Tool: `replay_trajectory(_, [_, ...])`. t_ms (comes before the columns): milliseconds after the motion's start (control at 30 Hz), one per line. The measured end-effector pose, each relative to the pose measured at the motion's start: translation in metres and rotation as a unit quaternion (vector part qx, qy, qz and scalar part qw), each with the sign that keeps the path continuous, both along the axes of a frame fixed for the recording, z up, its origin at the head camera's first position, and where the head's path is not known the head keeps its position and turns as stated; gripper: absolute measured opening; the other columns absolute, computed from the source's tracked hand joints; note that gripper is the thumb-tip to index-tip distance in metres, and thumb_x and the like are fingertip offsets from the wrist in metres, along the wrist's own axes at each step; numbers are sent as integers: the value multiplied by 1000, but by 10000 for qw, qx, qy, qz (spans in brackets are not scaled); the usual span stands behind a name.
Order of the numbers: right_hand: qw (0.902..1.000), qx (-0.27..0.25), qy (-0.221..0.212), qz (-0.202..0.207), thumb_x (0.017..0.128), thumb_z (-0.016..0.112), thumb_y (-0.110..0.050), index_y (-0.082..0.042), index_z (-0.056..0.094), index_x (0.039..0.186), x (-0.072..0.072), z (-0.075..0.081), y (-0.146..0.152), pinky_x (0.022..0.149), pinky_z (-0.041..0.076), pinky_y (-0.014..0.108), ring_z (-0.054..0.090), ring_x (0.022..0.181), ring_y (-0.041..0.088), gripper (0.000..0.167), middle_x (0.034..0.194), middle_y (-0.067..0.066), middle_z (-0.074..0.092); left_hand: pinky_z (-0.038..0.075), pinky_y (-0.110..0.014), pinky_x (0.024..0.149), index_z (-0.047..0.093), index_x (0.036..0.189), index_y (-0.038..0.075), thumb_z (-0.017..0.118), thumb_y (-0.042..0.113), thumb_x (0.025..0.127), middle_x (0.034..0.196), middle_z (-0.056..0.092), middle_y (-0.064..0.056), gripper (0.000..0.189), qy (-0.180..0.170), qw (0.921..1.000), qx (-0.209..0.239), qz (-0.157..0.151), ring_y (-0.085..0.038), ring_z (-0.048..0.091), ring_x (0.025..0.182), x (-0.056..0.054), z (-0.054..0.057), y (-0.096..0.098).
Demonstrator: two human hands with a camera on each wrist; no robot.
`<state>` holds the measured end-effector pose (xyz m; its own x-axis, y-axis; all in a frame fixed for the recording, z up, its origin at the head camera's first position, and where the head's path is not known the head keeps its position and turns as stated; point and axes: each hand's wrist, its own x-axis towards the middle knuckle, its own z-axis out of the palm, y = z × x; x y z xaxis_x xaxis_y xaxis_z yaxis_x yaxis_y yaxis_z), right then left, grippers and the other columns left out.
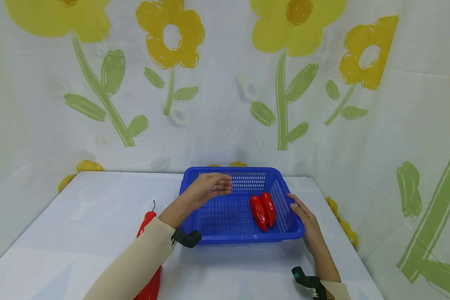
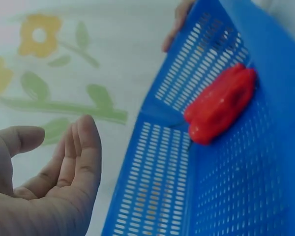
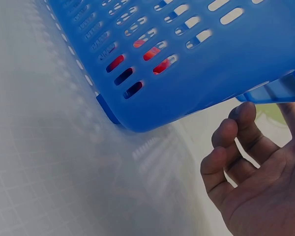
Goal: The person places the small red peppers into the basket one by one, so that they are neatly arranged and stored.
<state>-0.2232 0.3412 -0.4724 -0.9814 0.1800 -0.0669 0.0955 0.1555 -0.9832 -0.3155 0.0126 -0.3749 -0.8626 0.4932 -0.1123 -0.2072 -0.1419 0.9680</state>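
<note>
A blue plastic basket (image 1: pixel 225 241) with slotted walls stands on the table, and two glossy red peppers (image 1: pixel 263 211) lie side by side at its right end. Over the basket's left part hovers my left hand (image 1: pixel 211 187), fingers loosely bent and nothing in them. My right hand (image 1: pixel 305 216) holds the basket's right rim; in the right wrist view its other fingers (image 3: pixel 246 115) curl loosely beside and below the rim. Left of the basket, a red pepper (image 1: pixel 146 223) with a thin stem shows past the left sleeve, and more red (image 1: pixel 151 286) appears below it; the sleeve hides what lies between.
The white table (image 1: pixel 78 216) carries the basket near its far edge. Behind and to the right hangs a pale cloth (image 1: pixel 225 125) printed with yellow flowers. A dark wrist strap (image 1: pixel 187 238) sits on the left wrist, another (image 1: pixel 307 280) on the right.
</note>
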Motion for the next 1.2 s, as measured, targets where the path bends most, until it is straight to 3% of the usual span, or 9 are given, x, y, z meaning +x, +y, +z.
replay_trajectory(167, [10000, -8, 7, -11, 99, 52, -54, -34, 42, 153, 1, 0, 0, 102, 42, 56, 34, 142, 42, 58, 162, 8, 28, 55, -40, 94, 61, 123, -9, 55, 16, 104, 109, 66, -17, 32, 168, 9996, 204, -47, -25, 67, 99, 11, -1, -9])
replay_trajectory(533, [10000, 29, -42, -52, 98, 53, -56, -36, 42, 152, 1, -1, -2, 100, 45, 56, 36, 141, 42, 59, 162, 7, 29, 55, -37, 94, 57, 127, -8, 54, 20, 105, 114, 64, -16, 36, 420, 9987, 279, 91, -26, 65, 103, 30, -3, -51])
replay_trajectory(767, [9999, 39, -82, -48, 99, 52, -54, -35, 41, 153, 2, 3, -1, 102, 42, 57, 31, 143, 42, 58, 163, 6, 26, 54, -35, 95, 51, 131, -11, 53, 15, 105, 117, 61, -17, 36, 230, 9956, 817, 408, -23, 65, 102, 43, -9, -80])
replay_trajectory(900, [9998, 17, -165, -67, 99, 51, -54, -35, 39, 154, 3, 4, -2, 102, 42, 56, 31, 144, 42, 59, 164, 7, 24, 54, -34, 95, 51, 131, -12, 54, 17, 105, 115, 63, -14, 39, 266, 9950, 769, 578, -23, 65, 103, 49, -11, -94])
replay_trajectory(1000, [9998, 32, -187, -85, 99, 51, -56, -36, 39, 154, 3, 3, -3, 101, 44, 54, 33, 142, 42, 59, 164, 7, 25, 54, -34, 96, 50, 133, -12, 54, 18, 104, 119, 61, -19, 42, 288, 9936, 765, 777, -24, 65, 104, 53, -12, -104])
replay_trajectory(1200, [9998, 50, -201, -72, 98, 51, -57, -38, 39, 153, 1, 3, -4, 97, 49, 50, 38, 140, 41, 59, 163, 6, 26, 53, -34, 96, 52, 132, -6, 55, 20, 104, 120, 60, -20, 38, 120, 9896, 810, 1187, -28, 64, 111, 58, -20, -127])
